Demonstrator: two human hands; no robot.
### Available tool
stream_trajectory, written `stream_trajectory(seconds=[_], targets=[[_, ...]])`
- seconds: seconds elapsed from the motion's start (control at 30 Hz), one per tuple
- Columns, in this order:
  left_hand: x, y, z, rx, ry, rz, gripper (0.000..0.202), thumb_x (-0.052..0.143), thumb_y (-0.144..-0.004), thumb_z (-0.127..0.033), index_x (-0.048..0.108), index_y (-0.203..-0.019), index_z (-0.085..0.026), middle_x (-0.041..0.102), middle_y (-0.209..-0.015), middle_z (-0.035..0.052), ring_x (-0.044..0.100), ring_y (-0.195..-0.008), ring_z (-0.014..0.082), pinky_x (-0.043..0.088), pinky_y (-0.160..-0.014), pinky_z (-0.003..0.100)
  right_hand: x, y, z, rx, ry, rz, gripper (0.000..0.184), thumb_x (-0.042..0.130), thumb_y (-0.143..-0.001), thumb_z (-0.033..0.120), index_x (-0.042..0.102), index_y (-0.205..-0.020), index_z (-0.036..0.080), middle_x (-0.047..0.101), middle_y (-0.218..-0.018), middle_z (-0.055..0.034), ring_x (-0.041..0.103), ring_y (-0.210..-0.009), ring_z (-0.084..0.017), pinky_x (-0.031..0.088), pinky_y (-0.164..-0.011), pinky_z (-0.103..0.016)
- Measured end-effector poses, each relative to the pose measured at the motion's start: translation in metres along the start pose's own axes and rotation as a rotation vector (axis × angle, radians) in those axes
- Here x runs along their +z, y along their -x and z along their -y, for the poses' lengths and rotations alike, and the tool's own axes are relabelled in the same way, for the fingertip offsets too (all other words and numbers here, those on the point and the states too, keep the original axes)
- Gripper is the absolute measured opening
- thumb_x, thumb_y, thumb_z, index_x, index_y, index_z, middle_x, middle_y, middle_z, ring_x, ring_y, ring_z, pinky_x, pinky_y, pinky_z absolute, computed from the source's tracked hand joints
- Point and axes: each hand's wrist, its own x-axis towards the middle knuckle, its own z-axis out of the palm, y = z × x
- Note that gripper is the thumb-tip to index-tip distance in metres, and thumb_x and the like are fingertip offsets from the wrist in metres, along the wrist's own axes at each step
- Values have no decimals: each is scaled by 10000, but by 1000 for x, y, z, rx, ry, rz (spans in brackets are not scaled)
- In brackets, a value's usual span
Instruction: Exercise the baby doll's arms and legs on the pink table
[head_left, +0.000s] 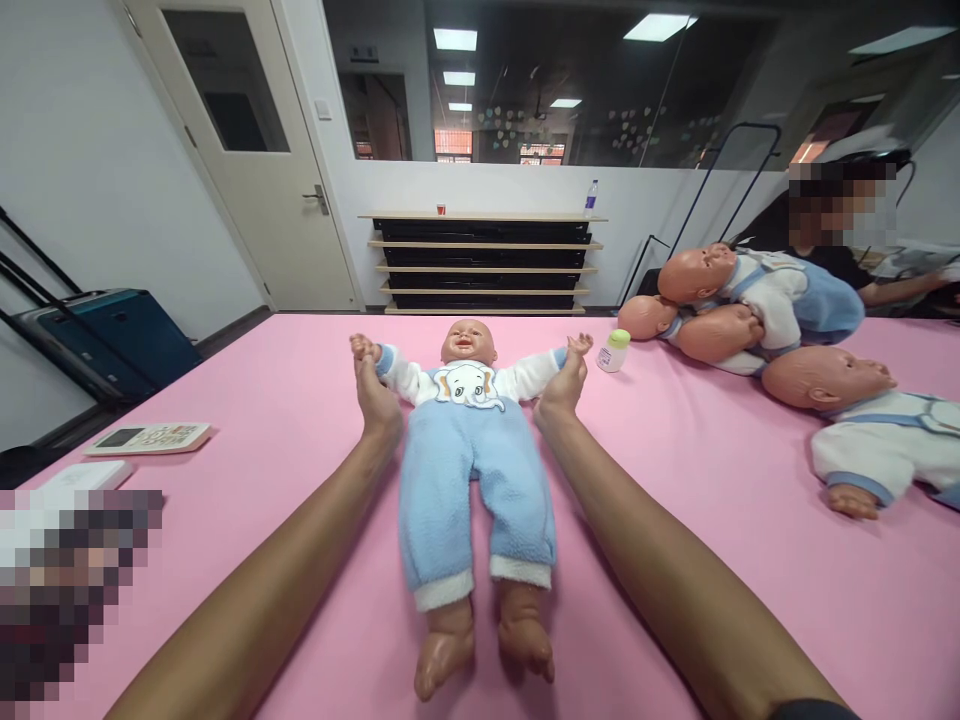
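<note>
The plastic baby doll in blue fleece trousers (471,450) is held by both wrists — left hand (375,395) and right hand (561,385) closed around them; arms should be spread gently, evenly.

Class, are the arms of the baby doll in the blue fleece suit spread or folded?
Spread: the left hand and right hand hold the baby doll's arms out sideways.

Bare pink mat (300,400) lies open beside both my arms. A bottle (613,351) and piled dolls (750,300) crowd my right; a remote (150,438) sits far left.
</note>
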Motion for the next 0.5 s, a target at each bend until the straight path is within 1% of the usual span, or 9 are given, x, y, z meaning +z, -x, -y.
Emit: stream_trajectory(seconds=[0.03, 0.07, 0.13, 0.2, 0.27, 0.3, 0.37, 0.43, 0.5], targets=[[5, 4, -2, 9, 16, 79, 388, 372, -987, -465, 570, -1220, -226, 555, -1338, 53, 471, -1329, 162, 352, -1144, 308, 2, 10, 3, -28, 26, 60, 553, 405, -906, 525, 514, -1325, 181, 548, -1330, -53, 533, -1207, -140, 422, -1094, -317], [8, 9, -5, 14, 27, 170, 427, 341, -999, -477, 566, -1265, -229, 536, -1384, 52, 447, -1359, 159, 331, -1162, 306, 4, 22, 6, -62, 61, 150, 550, 374, -921, 547, 557, -1286, 179, 577, -1294, -55, 550, -1190, -152, 424, -1096, -341], [12, 15, -7, -28, 26, 373, 517, 269, -1009, -522, 545, -1342, -238, 486, -1462, 52, 413, -1398, 165, 312, -1180, 324, 4, 46, 8, -171, 170, 384, 559, 311, -947, 564, 650, -1170, 180, 628, -1214, -59, 571, -1170, -175, 419, -1103, -385], [11, 18, -6, -108, -52, 563, 609, 199, -998, -579, 546, -1368, -241, 448, -1504, 57, 379, -1427, 187, 289, -1197, 372, 3, 67, 7, -343, 339, 617, 502, 389, -928, 579, 718, -1052, 220, 637, -1215, -40, 533, -1236, -200, 354, -1161, -423], [8, 18, -3, -125, -213, 708, 657, 170, -985, -610, 557, -1373, -246, 423, -1525, 50, 306, -1467, 198, 201, -1230, 413, 1, 79, 5, -496, 520, 762, 389, 537, -868, 575, 746, -1010, 279, 615, -1271, -9, 465, -1316, -224, 257, -1213, -462], [5, 18, -1, -94, -301, 759, 659, 168, -985, -610, 554, -1380, -250, 410, -1534, 41, 261, -1485, 193, 143, -1244, 416, 1, 81, 4, -539, 585, 798, 357, 586, -843, 568, 748, -1019, 303, 601, -1297, 0, 444, -1336, -233, 227, -1221, -480], [2, 17, 2, -9, -428, 826, 643, 166, -992, -591, 521, -1413, -259, 379, -1553, 22, 193, -1506, 175, 61, -1253, 406, 0, 81, 3, -560, 643, 812, 350, 604, -837, 560, 740, -1058, 325, 587, -1318, -3, 445, -1332, -238, 228, -1211, -502], [2, 17, 4, 30, -465, 840, 635, 155, -999, -576, 493, -1434, -260, 366, -1560, 20, 196, -1505, 171, 57, -1254, 408, -1, 77, 2, -557, 646, 804, 348, 594, -846, 554, 734, -1070, 327, 587, -1316, -7, 457, -1318, -233, 251, -1201, -501], [3, 20, 5, 30, -440, 786, 615, 190, -1001, -568, 493, -1432, -251, 375, -1555, 33, 232, -1494, 183, 106, -1250, 419, -2, 75, 4, -574, 618, 789, 358, 603, -842, 545, 723, -1089, 315, 581, -1320, -10, 458, -1316, -224, 260, -1204, -480]])
